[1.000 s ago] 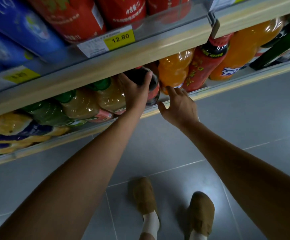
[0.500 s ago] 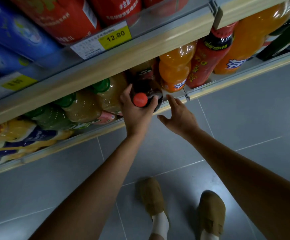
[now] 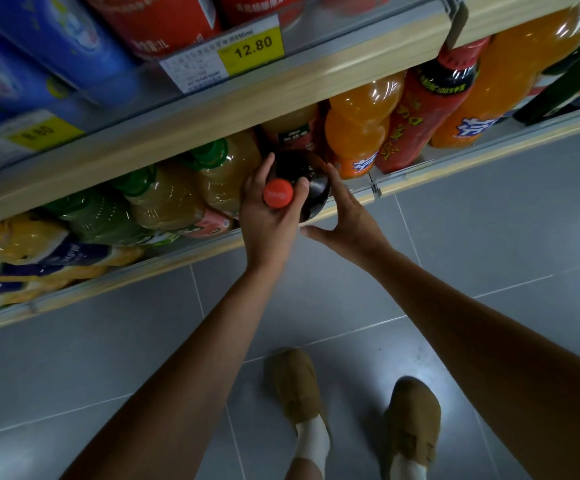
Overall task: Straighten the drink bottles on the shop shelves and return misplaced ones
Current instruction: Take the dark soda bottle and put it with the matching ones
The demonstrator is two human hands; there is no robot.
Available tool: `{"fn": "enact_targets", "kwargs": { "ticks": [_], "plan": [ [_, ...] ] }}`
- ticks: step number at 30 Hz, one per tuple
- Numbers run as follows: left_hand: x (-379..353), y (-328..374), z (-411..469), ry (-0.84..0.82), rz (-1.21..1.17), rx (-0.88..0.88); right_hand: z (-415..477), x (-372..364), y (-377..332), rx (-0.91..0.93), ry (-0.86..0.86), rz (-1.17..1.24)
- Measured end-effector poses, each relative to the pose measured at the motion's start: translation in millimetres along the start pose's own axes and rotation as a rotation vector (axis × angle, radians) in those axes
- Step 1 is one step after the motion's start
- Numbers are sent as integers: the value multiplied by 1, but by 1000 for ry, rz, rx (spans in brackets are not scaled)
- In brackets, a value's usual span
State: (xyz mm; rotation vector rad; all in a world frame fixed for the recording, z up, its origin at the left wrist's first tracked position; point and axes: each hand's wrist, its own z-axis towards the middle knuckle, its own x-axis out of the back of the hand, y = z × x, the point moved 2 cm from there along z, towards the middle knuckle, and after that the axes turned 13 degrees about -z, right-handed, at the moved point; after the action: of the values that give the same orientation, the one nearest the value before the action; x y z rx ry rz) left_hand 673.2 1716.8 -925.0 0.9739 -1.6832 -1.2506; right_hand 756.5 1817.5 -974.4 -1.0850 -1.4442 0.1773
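Observation:
A dark cola bottle [image 3: 302,168] with a red cap [image 3: 278,192] sticks out over the front rail of the lower shelf [image 3: 416,174], cap toward me. My left hand [image 3: 267,216] is wrapped around its neck and shoulder. My right hand [image 3: 347,216] lies against the bottle's right side with fingers spread and thumb below it. Amber juice bottles with green caps [image 3: 177,202] stand to the left. To the right are orange soda bottles [image 3: 361,129] and a red juice bottle [image 3: 423,109].
The upper shelf edge [image 3: 316,84] carries a yellow 12.80 price tag [image 3: 250,51], with red cartons [image 3: 157,19] and blue cartons [image 3: 56,39] above. Yellow-blue packs [image 3: 35,251] fill the lower shelf's left. Dark green bottles [image 3: 575,84] are far right. My shoes [image 3: 413,410] stand on grey tiles.
My left hand reached into the shelf, gripped the cola bottle and drew it forward until its red cap showed. My right hand moved from the shelf rail up against the bottle's side.

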Motion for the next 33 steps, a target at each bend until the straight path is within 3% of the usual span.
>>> {"fn": "enact_targets", "kwargs": {
  "ticks": [5,8,17,33],
  "plan": [
    [16,27,-14,81,-152,127,-8,9,0,-22,-127,-120],
    [27,43,-27,98,-269,269,-19,23,-5,-7,-111,-123],
    [57,79,-106,106,-190,589,-112,82,-23,204,-233,-319],
    [89,232,-239,104,-271,755,-257,215,-135,300,-193,-394]
  ]
}}
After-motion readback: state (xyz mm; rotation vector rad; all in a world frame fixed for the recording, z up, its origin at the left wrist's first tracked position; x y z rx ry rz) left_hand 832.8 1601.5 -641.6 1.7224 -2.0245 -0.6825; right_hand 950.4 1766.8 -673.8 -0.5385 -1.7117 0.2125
